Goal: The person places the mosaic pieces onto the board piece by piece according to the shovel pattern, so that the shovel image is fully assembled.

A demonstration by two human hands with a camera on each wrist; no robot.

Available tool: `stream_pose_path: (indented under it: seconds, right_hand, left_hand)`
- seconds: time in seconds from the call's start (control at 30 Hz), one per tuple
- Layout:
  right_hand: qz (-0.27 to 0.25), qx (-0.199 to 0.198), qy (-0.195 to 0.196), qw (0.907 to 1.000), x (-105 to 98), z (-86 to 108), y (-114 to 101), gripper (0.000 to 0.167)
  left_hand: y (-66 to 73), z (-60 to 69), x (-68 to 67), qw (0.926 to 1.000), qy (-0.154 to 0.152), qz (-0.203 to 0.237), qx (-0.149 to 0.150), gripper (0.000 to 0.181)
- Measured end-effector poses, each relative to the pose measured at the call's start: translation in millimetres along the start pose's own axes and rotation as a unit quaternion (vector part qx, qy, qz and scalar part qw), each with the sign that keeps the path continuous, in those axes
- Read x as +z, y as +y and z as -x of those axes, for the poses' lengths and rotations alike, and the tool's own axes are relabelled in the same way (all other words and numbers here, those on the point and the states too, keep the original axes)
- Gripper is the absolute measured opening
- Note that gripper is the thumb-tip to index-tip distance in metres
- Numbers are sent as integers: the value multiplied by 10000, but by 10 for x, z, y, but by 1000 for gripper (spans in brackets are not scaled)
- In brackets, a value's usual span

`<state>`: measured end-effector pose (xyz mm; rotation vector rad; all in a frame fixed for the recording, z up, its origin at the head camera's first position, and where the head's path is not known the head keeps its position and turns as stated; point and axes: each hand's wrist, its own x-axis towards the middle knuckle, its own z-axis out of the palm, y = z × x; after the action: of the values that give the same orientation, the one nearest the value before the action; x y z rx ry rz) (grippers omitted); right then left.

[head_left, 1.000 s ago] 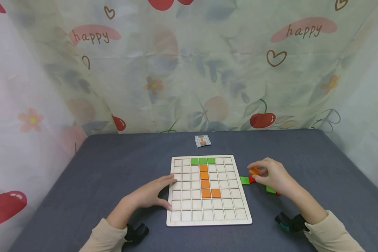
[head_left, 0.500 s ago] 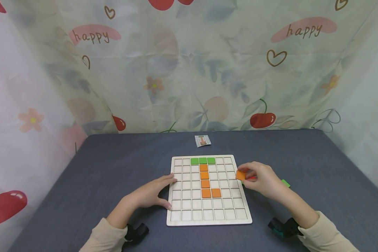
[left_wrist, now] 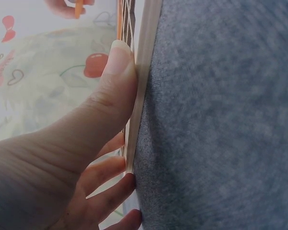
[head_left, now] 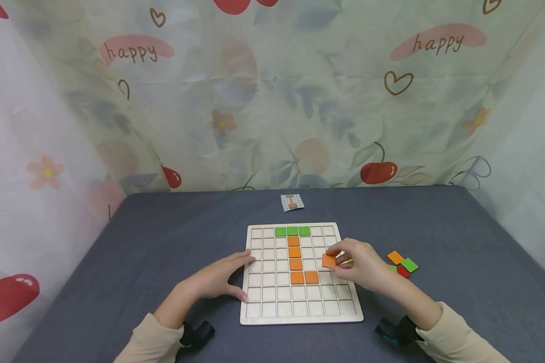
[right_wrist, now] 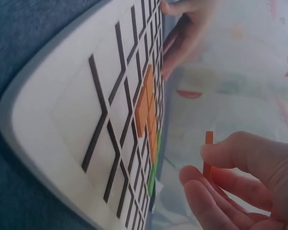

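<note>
A white grid board (head_left: 279, 310) lies flat on the table. Three green tiles (head_left: 292, 231) sit in its far row. Below them a column of orange tiles (head_left: 295, 264) runs down the middle, with one more orange tile to the right of its lowest one. My right hand (head_left: 361, 262) pinches a loose orange tile (head_left: 329, 260) above the board's right side; the right wrist view shows that tile (right_wrist: 208, 153) edge-on between thumb and fingers, apart from the board. My left hand (head_left: 218, 277) rests at the board's left edge, its thumb and fingertips touching the rim.
Right of the board lie several loose tiles, among them an orange tile (head_left: 395, 257), a green tile (head_left: 410, 265) and a red tile (head_left: 403, 271). A small pattern card (head_left: 292, 202) lies beyond the board. A printed curtain (head_left: 272, 126) hangs behind the dark table (head_left: 186, 217).
My right hand has carried the orange tile leftward from the loose tiles to over the board, uncovering tiles on the right. The left hand and board have stayed put.
</note>
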<state>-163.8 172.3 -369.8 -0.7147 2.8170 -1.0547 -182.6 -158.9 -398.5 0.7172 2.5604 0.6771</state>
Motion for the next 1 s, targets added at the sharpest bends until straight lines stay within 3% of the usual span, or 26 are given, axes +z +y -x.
stream_pose_path:
  seconds: [0.63,1.0]
  right_hand:
    - [-506,-194,-515,9972,297,-143,-162,24]
    - [-162,-470,-615,9969,429,-243,-222,22]
  left_hand:
    - [-1,-3,3,10000,10,-5,6,86]
    - [4,-1,2,10000,10,-9,22,85]
